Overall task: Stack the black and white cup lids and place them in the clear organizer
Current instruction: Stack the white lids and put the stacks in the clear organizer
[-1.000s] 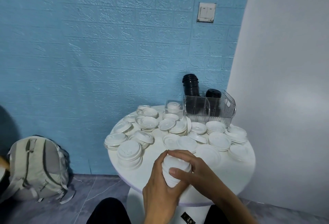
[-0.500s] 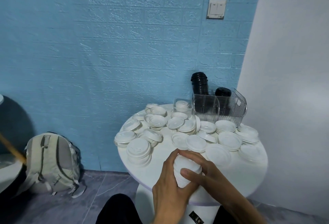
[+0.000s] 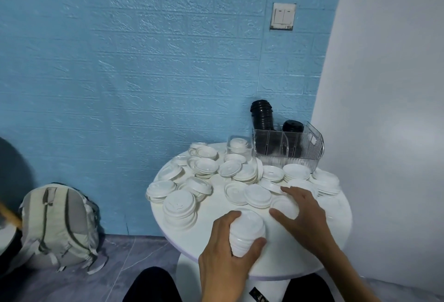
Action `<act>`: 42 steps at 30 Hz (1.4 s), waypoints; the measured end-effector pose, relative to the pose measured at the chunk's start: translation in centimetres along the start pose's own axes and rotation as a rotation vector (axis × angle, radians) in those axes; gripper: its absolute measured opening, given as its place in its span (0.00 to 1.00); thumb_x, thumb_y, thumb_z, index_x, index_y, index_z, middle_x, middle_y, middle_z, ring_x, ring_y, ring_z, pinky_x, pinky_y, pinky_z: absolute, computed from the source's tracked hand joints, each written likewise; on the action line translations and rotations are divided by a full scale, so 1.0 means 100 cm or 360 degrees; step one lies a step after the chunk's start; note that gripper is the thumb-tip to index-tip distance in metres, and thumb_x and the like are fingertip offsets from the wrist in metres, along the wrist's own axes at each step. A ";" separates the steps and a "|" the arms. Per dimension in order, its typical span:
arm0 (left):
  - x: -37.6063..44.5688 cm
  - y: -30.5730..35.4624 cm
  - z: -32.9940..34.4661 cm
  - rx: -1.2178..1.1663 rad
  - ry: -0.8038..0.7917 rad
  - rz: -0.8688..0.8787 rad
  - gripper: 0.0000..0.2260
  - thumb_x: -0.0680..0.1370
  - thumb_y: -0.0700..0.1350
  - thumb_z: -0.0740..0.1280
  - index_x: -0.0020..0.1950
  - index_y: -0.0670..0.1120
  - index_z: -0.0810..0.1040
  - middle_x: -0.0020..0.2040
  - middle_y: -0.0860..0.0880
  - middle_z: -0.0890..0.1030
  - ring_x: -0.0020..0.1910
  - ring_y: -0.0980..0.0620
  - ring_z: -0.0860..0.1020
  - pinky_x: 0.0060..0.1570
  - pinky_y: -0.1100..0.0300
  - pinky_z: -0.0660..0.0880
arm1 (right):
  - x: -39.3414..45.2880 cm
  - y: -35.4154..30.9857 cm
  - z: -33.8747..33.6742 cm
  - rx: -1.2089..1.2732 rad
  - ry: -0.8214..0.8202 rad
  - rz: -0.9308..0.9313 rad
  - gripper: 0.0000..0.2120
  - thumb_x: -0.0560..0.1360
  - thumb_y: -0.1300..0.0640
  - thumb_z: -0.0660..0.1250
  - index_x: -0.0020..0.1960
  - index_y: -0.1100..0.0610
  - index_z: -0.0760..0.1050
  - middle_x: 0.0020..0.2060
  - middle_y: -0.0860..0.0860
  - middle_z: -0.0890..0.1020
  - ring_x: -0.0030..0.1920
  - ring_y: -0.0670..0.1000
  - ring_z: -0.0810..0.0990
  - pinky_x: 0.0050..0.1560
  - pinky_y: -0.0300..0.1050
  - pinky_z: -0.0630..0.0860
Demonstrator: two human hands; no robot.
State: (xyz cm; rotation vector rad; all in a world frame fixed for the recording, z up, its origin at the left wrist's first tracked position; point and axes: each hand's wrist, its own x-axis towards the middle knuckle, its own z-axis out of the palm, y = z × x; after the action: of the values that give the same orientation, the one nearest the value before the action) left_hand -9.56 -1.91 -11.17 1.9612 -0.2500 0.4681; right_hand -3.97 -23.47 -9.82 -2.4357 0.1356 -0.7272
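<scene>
Stack of white lids (image 3: 247, 233) stays gripped in left hand (image 3: 225, 261); right hand (image 3: 304, 210) has let go, spreading over a loose lid (image 3: 284, 205) nearer the clear organizer (image 3: 288, 149), likely next addition.

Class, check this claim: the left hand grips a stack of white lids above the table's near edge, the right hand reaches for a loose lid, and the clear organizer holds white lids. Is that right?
Not quite. In the head view the clear organizer holds black lids, not white. The rest stands: the left hand grips the white stack, the right hand reaches for a loose lid.
</scene>
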 end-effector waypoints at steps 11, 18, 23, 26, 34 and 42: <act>0.000 -0.001 0.000 -0.0009 0.0009 0.0019 0.29 0.63 0.72 0.68 0.62 0.73 0.66 0.63 0.71 0.73 0.57 0.72 0.74 0.50 0.77 0.68 | 0.003 0.002 0.001 -0.0566 -0.0306 0.0079 0.53 0.56 0.16 0.54 0.77 0.39 0.62 0.74 0.45 0.70 0.78 0.51 0.60 0.73 0.53 0.52; 0.001 0.001 -0.001 0.0008 0.0003 -0.0002 0.28 0.63 0.74 0.66 0.62 0.73 0.65 0.64 0.72 0.72 0.58 0.71 0.74 0.48 0.75 0.69 | -0.001 -0.004 -0.006 -0.0735 -0.0467 0.0005 0.53 0.56 0.16 0.51 0.75 0.42 0.65 0.71 0.44 0.70 0.74 0.53 0.59 0.68 0.53 0.54; 0.001 0.001 -0.002 0.0012 -0.0028 -0.0008 0.29 0.63 0.74 0.66 0.63 0.74 0.63 0.64 0.71 0.72 0.58 0.71 0.73 0.49 0.76 0.69 | 0.000 -0.013 -0.012 -0.0635 -0.0565 0.0018 0.36 0.67 0.28 0.68 0.70 0.43 0.68 0.64 0.45 0.76 0.66 0.52 0.71 0.66 0.49 0.62; 0.001 0.001 -0.003 0.0020 -0.0047 -0.0007 0.29 0.63 0.74 0.66 0.63 0.75 0.62 0.64 0.71 0.72 0.59 0.71 0.73 0.49 0.76 0.69 | 0.001 -0.017 -0.021 -0.0290 -0.0596 0.0060 0.34 0.67 0.32 0.71 0.69 0.40 0.70 0.62 0.43 0.79 0.64 0.48 0.75 0.64 0.45 0.68; 0.001 0.004 -0.004 0.0032 -0.0080 -0.0055 0.30 0.64 0.75 0.64 0.63 0.74 0.61 0.65 0.73 0.70 0.59 0.72 0.71 0.49 0.74 0.69 | -0.008 -0.075 -0.048 0.0995 -0.0281 0.0037 0.23 0.63 0.41 0.73 0.58 0.38 0.77 0.55 0.42 0.80 0.51 0.51 0.84 0.55 0.46 0.78; 0.004 0.013 -0.006 -0.0031 -0.0088 -0.0248 0.44 0.59 0.79 0.62 0.70 0.76 0.46 0.59 0.77 0.71 0.62 0.61 0.77 0.46 0.68 0.68 | -0.039 -0.089 -0.009 0.1581 -0.0350 0.0066 0.27 0.58 0.51 0.79 0.48 0.56 0.66 0.55 0.50 0.83 0.56 0.49 0.83 0.51 0.42 0.79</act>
State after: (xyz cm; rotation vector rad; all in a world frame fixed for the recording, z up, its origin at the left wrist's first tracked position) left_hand -9.80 -1.86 -9.73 1.9592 -0.1349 0.3093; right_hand -8.35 -15.65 -5.97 -1.5289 -0.2183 -0.3573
